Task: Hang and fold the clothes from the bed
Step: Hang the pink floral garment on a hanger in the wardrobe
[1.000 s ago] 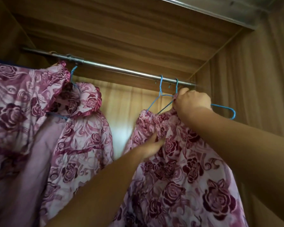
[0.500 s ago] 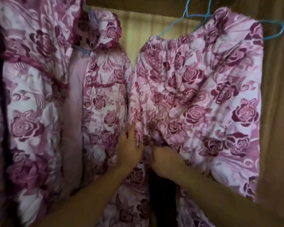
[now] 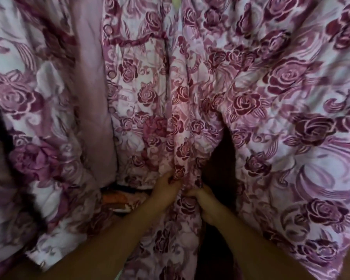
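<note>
- Left hand [image 3: 166, 190]: grips hanging pink rose-print quilted trouser leg [image 3: 187, 142], left edge.
- Right hand [image 3: 207, 205]: pinches its right edge.
- Matching buttoned quilted jacket [image 3: 133, 87]: touching at left; dark gap [image 3: 220, 158] at right.

Left hand [image 3: 166, 191] and right hand [image 3: 206, 203] apparently pinch the garment [image 3: 182, 150].

We read no text, labels, brands or numbers anywhere here. The quilted garments [image 3: 281, 87] carry only a printed rose pattern, and the snap buttons [image 3: 112, 73] show no legible marking.
</note>
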`<state>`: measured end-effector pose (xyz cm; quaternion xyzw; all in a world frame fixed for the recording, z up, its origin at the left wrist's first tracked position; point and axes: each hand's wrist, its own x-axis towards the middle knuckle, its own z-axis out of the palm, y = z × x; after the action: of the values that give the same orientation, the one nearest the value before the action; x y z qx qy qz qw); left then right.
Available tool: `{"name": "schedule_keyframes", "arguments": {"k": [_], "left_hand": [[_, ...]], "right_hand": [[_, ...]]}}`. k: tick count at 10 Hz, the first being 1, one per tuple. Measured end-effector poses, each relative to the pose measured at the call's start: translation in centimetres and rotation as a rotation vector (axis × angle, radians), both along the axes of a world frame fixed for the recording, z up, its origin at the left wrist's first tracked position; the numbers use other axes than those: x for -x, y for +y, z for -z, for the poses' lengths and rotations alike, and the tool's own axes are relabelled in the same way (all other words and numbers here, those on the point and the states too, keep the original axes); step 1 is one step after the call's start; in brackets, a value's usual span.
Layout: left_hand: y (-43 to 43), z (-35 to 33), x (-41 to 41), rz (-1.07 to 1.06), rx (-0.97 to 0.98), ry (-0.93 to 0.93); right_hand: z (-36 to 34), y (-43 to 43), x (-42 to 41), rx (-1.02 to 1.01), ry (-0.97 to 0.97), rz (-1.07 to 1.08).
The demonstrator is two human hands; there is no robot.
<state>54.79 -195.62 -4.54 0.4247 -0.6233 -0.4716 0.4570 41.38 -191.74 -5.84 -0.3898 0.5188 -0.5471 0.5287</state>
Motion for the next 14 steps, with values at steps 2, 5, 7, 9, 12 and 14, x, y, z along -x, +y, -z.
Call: {"name": "schedule_keyframes", "arguments": {"k": [2, 5, 7, 9, 12, 14], "left_hand": [[-0.9, -6.3, 6.6, 0.202, -0.048, 0.137], [-6.5, -8.8, 12.1, 0.178, 0.024, -0.196], [-7.3, -0.9, 5.3, -0.038, -0.011, -0.532], [-0.3, 2.3, -1.0, -0.115, 0.149, -0.382], [11.2, 3.6, -11.6, -0.094, 0.074, -0.884], [20.5, 4.2, -16.2, -0.316, -0.021, -1.082]], "right_hand": [[-5.0, -1.6, 4.2, 0.400, 0.458, 0.507], [-6.4, -3.2, 11.4, 0.138, 0.740, 0.308], [-0.3, -3.0, 9.1, -0.186, 1.070, -0.031], [0.3, -0.2, 5.0, -0.054, 1.173, -0.068], [-1.4, 7.3, -0.5, 0.107, 1.338, -0.376], [-0.5, 11.4, -3.3, 0.279, 1.447, -0.427]]}}
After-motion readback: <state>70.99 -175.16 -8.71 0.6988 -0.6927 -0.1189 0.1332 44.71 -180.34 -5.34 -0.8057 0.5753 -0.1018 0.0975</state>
